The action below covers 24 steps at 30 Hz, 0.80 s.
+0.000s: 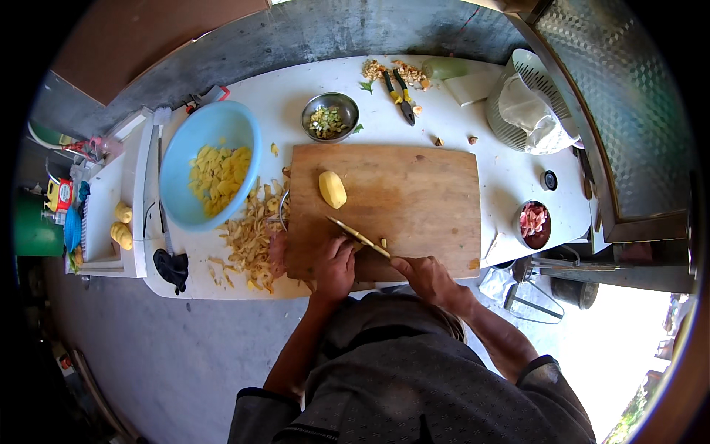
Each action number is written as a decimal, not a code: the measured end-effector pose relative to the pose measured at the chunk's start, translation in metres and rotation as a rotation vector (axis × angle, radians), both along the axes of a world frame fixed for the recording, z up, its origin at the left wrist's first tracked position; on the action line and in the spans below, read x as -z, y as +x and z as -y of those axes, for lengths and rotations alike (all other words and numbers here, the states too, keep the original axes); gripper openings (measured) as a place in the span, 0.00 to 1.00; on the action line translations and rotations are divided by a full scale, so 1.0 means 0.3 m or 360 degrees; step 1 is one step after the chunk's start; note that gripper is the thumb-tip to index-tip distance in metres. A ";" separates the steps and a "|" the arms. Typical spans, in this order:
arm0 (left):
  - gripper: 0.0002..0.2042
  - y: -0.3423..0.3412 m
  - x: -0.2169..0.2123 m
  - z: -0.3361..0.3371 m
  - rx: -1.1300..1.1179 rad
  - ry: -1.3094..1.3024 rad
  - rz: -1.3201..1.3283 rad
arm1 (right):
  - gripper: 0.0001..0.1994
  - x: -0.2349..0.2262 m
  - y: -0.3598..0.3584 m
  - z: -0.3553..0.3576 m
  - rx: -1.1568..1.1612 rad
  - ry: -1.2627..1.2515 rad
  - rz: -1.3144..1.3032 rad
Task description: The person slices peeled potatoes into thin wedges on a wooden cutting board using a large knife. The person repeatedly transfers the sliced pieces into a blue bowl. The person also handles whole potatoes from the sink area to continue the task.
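Note:
A wooden cutting board (414,192) lies on the white table. On it rests a peeled potato half (332,189). My right hand (425,277) grips a knife (357,237) whose blade points up and left across the board's front edge. My left hand (334,266) presses on something small at the board's front edge, right beside the blade; what lies under the fingers is hidden. A tiny yellow piece (384,242) sits next to the blade.
A blue bowl (177,159) of cut potato stands left of the board, potato peels (248,237) heaped between them. Behind the board are a small metal bowl (330,117) of chopped greens and pliers (399,95). A white colander (518,100) stands far right, a bowl of meat (533,223) at right.

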<state>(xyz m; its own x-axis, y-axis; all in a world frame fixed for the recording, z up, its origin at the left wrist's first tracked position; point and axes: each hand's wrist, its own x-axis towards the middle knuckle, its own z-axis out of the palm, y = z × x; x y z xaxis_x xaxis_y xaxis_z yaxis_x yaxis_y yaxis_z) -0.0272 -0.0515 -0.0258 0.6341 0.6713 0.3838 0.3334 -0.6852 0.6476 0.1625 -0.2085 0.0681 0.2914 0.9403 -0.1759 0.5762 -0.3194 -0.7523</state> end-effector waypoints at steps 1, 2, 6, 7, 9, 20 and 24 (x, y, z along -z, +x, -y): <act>0.09 -0.002 -0.003 -0.002 -0.0001 0.0012 0.0008 | 0.23 -0.007 0.008 -0.009 0.0023 -0.0004 -0.0159; 0.08 -0.004 -0.002 0.002 -0.0017 -0.0001 0.0015 | 0.23 -0.022 0.018 -0.014 0.0042 -0.0012 -0.0316; 0.07 -0.009 0.004 0.009 -0.0053 -0.0027 0.0043 | 0.22 -0.113 0.043 0.007 -0.0004 -0.0290 -0.0334; 0.07 -0.009 0.007 0.008 -0.0054 -0.0025 0.0049 | 0.22 -0.119 0.050 0.020 -0.0062 -0.0304 -0.0329; 0.09 -0.008 0.017 0.003 -0.0024 -0.0026 0.0094 | 0.22 -0.093 0.050 0.065 -0.0169 -0.0041 -0.0018; 0.08 -0.008 0.014 -0.007 -0.0017 -0.0017 0.0074 | 0.22 -0.025 0.006 -0.003 -0.0094 -0.0148 0.0079; 0.07 -0.011 0.015 -0.007 -0.0035 0.0002 0.0084 | 0.22 -0.040 0.018 -0.015 -0.0033 0.0021 -0.0138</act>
<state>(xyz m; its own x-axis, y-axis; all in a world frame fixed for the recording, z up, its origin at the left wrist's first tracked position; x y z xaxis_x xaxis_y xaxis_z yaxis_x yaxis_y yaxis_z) -0.0305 -0.0494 -0.0303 0.5981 0.6844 0.4170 0.3139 -0.6788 0.6639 0.1679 -0.2040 0.0800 0.2560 0.9484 -0.1872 0.5153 -0.2977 -0.8036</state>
